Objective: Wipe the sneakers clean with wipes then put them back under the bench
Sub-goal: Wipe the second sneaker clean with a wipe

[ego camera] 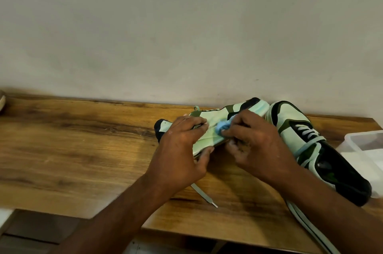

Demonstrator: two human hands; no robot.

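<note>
We see both forearms reaching in from the near edge toward the middle of the wooden surface (83, 139). The left hand (182, 150) clamps one sneaker (207, 129), fingers (196, 122) curled over its upper side and thumb under its near edge. The right hand (257, 146) pinches a crumpled blue wipe (221, 127) in curled fingers and presses it on that sneaker's pale side. This sneaker lies tipped on its side, long axis running left to right along the far wall (186, 25), dark end pointing left. A loose lace (204, 194) trails toward the near edge. The second sneaker (323, 150) stands just right of it, long axis from far to near-right, partly under the right forearm. A clear plastic box (364, 143) sits at the right edge. The surface to the left lies open.
</note>
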